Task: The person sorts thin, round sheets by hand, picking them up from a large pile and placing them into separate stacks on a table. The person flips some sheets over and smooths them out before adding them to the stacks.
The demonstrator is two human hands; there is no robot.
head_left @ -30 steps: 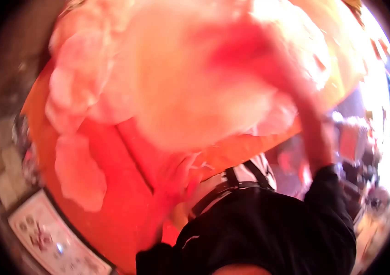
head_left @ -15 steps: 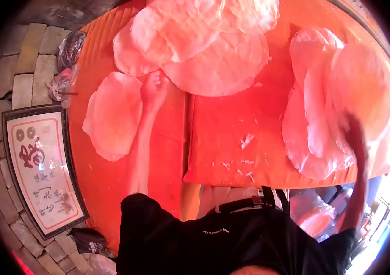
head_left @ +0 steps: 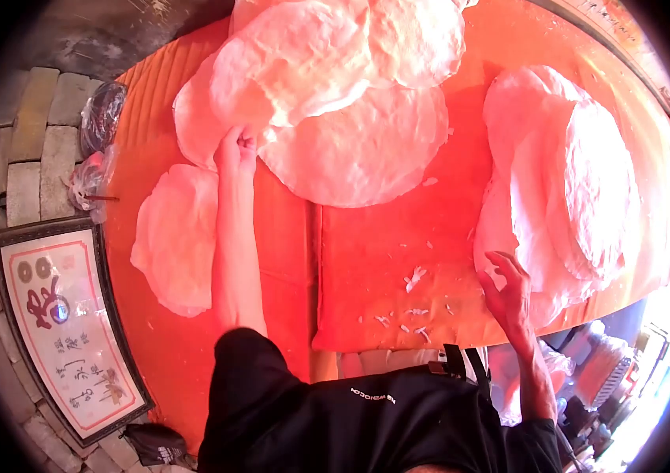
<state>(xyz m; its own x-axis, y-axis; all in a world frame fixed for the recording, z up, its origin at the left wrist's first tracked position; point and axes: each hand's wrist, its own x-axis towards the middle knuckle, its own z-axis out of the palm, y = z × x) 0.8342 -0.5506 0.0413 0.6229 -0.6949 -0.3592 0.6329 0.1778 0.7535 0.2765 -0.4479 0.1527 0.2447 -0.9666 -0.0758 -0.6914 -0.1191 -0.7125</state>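
Observation:
Large thin round sheets lie on an orange-red covered table (head_left: 398, 276). At the top centre, my left hand (head_left: 237, 150) is closed, its fingers pinched at the lower edge of the overlapping sheets (head_left: 295, 63); what it grips is too small to make out. A single sheet (head_left: 177, 240) lies left of my left forearm. On the right is a stack of sheets (head_left: 555, 181). My right hand (head_left: 506, 288) is beside the stack's lower left edge, fingers apart and holding nothing.
Small white scraps (head_left: 415, 278) are scattered on the cloth near the front. A framed sign with writing (head_left: 75, 331) leans at the left over a brick floor. Plastic bags (head_left: 92, 177) hang by the table's left edge. Packaged items (head_left: 606, 370) stand at the lower right.
My right hand has let go of the blurred sheet, which now lies on the right stack, and has moved left. My left hand has shifted slightly left along the sheets' edge.

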